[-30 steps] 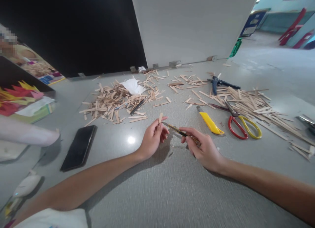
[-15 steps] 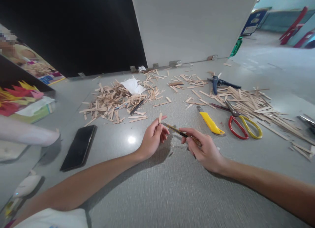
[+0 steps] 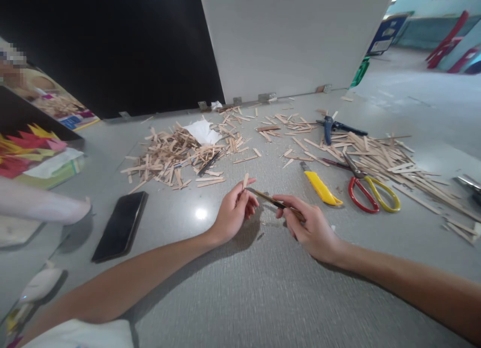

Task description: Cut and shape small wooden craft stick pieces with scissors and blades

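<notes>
Between the thumb and fingers of my left hand [image 3: 233,212] is a short wooden craft stick [image 3: 245,180], its rounded end pointing up. My right hand [image 3: 310,225] grips a slim utility knife [image 3: 276,203] with a dark and yellowish body. Its blade end reaches left to the stick, close to my left thumb; whether it cuts into the wood is too small to tell. On the table beyond my right hand lie a yellow utility knife [image 3: 321,187] and scissors [image 3: 364,180] with one red and one yellow handle.
A heap of cut stick pieces [image 3: 165,157] and a crumpled white tissue [image 3: 203,132] lie back left. Dark blue pliers [image 3: 328,130] rest by longer wooden strips [image 3: 379,155] at right. A black phone [image 3: 120,227] lies left; black and white panels [image 3: 300,42] stand behind.
Almost nothing differs. The stick and the knife blade have shifted only very slightly, and both hands keep their grip.
</notes>
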The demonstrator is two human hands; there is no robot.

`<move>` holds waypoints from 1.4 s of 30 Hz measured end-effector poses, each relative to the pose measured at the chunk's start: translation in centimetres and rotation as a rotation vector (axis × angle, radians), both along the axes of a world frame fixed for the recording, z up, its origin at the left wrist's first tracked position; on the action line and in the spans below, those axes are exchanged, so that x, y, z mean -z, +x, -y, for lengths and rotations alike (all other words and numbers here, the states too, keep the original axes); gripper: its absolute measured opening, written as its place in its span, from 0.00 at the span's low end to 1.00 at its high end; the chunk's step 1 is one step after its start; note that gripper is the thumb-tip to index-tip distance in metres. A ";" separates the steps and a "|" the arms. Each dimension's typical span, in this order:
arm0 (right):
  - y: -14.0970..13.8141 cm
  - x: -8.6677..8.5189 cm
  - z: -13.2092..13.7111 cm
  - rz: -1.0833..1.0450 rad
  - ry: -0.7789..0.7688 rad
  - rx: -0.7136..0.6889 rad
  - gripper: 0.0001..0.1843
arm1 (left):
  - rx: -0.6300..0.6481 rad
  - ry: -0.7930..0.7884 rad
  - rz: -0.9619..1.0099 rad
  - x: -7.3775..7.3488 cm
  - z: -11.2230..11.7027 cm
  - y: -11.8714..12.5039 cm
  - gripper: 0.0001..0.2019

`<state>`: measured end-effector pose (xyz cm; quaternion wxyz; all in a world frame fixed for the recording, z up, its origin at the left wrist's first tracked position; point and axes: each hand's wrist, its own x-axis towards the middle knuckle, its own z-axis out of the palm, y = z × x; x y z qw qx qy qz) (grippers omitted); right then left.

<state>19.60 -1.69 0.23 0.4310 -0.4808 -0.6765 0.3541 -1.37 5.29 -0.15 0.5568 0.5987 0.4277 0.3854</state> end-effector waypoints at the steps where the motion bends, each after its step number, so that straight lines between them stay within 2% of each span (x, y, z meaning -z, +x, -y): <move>1: 0.0 0.0 0.0 -0.001 -0.002 0.002 0.18 | 0.000 0.001 0.000 0.0 0.0 0.0 0.29; 20: -0.1 0.2 -0.3 0.012 0.003 0.006 0.19 | 0.008 -0.006 -0.045 -0.6 0.2 0.2 0.29; 28: -0.2 0.2 -0.5 0.057 -0.022 0.005 0.21 | 0.021 0.007 -0.116 -1.1 0.6 0.2 0.27; 42: -0.2 0.1 -0.4 0.091 -0.020 -0.005 0.20 | 0.019 0.013 -0.134 -1.1 0.6 0.3 0.22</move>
